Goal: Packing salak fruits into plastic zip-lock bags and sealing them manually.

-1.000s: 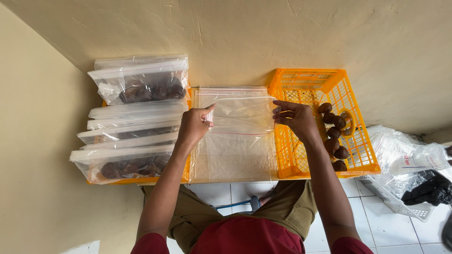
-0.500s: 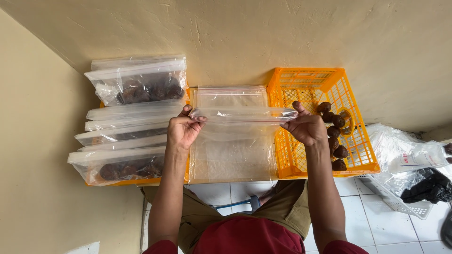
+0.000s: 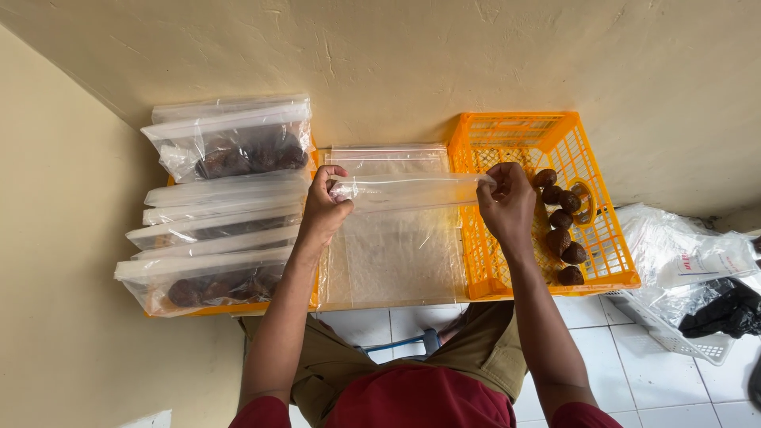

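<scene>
A clear zip bag (image 3: 408, 190) hangs stretched between both my hands above a flat pile of empty clear bags (image 3: 392, 257). My left hand (image 3: 326, 206) pinches its left end and my right hand (image 3: 505, 202) pinches its right end. The held bag looks empty. To the right stands an orange plastic crate (image 3: 590, 170) with several dark brown scaly fruits (image 3: 563, 238) along its right side. To the left, filled bags with dark fruit (image 3: 238, 150) lie stacked.
A cream wall rises behind the table and at the left. On the right sit a crumpled clear plastic sheet (image 3: 682, 254), a black bag (image 3: 725, 309) and a white basket (image 3: 674, 337) on the tiled floor. My knees are under the table's front edge.
Both hands lifted a bag off the pile, gripped its two ends and pulled it taut. The right hand has moved a little toward the crate.
</scene>
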